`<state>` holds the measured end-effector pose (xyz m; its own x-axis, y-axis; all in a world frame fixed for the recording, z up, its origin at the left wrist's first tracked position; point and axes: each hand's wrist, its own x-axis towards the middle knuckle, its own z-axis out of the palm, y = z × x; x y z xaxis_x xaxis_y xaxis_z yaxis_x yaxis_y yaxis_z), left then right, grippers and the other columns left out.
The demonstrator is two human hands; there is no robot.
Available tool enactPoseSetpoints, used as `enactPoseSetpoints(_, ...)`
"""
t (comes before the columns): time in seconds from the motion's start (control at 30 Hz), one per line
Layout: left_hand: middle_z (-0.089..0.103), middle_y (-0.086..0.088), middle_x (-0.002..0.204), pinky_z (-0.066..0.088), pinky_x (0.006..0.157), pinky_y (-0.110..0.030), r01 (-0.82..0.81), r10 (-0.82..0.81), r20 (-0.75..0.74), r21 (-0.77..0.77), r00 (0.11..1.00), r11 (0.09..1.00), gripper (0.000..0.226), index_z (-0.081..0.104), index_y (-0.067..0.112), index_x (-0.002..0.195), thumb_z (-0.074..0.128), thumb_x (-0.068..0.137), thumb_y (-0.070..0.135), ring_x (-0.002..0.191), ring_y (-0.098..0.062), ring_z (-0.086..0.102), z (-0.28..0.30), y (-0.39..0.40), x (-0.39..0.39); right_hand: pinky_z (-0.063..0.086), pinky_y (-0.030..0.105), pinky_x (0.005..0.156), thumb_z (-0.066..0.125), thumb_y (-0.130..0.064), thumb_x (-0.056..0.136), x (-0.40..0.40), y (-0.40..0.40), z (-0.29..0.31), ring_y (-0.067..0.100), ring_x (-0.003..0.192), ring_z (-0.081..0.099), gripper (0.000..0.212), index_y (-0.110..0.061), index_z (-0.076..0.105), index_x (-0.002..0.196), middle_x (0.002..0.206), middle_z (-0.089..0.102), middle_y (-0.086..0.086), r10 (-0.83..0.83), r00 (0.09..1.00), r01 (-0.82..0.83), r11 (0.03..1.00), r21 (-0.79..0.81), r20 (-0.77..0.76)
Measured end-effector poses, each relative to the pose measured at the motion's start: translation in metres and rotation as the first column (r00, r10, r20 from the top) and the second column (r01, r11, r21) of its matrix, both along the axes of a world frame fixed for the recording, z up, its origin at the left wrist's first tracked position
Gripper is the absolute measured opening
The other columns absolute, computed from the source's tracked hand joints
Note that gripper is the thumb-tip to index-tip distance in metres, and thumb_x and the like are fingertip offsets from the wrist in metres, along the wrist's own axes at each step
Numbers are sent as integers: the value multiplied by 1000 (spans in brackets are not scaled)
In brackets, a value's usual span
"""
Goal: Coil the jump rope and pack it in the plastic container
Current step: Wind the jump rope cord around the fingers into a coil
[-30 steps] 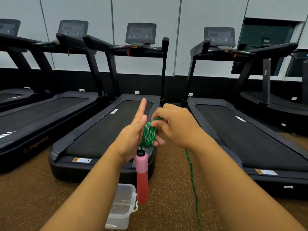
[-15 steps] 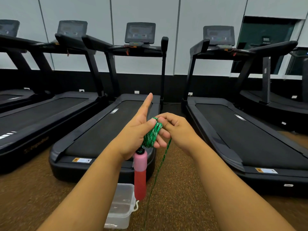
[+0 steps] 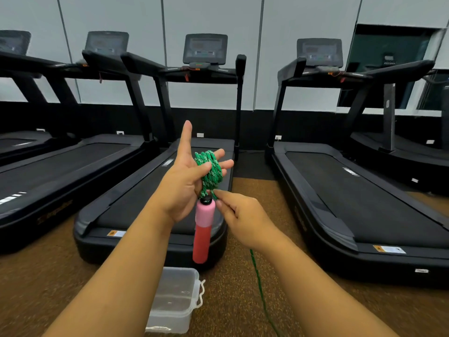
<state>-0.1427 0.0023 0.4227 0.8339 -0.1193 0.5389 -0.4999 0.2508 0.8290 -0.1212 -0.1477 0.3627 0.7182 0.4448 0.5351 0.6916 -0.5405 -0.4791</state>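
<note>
Left hand [image 3: 184, 181] splayed — right hand [image 3: 243, 215] pinching.

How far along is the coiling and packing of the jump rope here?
Done: several green rope loops are wound round the left hand's fingers, the pink handle hanging below. In hand: the right hand pinches the next strand. Left: loose rope trails to the floor; the plastic container holds no rope.

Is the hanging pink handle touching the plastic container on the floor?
Apart. In the head view the pink handle hangs from the coil on the left hand, its lower end ending above the plastic container.
</note>
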Motion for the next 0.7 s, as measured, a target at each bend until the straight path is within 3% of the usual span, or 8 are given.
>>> enactPoseSetpoints(0.13,51,-17,135,45,103,-37,-47,47,-9,30,999,998,86,4,52,147,28,97,-14,119,-26,61,-3,3,1,51,42,80,48,-29,98,-4,1,7,20,95,61,31,-24,58,127,102,68,2,-19,992,32,994,-101,129)
enactPoseSetpoints(0.27,49,-16,137,44,104,-38,-64,66,-22,59,998,996,88,5,55,145,30,97,-14,121,-25,60,-6,7,1,50,42,72,50,-34,96,-10,0,20,18,81,58,23,-21,65,108,87,65,-1,-15,969,67,977,-202,247)
enactPoseSetpoints(0.5,42,-13,144,54,90,-30,-19,24,-32,136,999,991,85,4,61,142,35,99,-5,122,-22,59,-13,10,2,42,33,70,58,-37,91,-22,-4,48,9,73,51,20,-20,68,93,78,55,-10,17,953,63,965,-253,304)
enactPoseSetpoints(0.57,34,6,148,52,89,-22,-32,39,-31,205,999,978,79,2,62,141,36,102,2,129,-11,51,-16,8,1,44,34,75,60,-41,89,-25,-6,57,8,75,53,21,-22,68,91,77,54,-12,21,955,64,959,-274,297)
enactPoseSetpoints(0.63,31,37,133,41,95,-16,-63,69,-12,297,998,953,72,-1,60,143,37,103,14,124,15,42,-18,6,-1,44,36,78,63,-41,87,-28,-9,68,6,75,49,17,-25,67,90,73,47,-16,26,954,64,955,-289,299)
enactPoseSetpoints(0.7,28,43,131,29,100,-18,-80,93,-17,369,996,926,68,-5,59,144,39,103,26,119,25,36,-21,6,0,45,38,80,65,-40,86,-30,-11,79,5,75,47,13,-27,67,90,72,45,-17,38,951,58,952,-300,306)
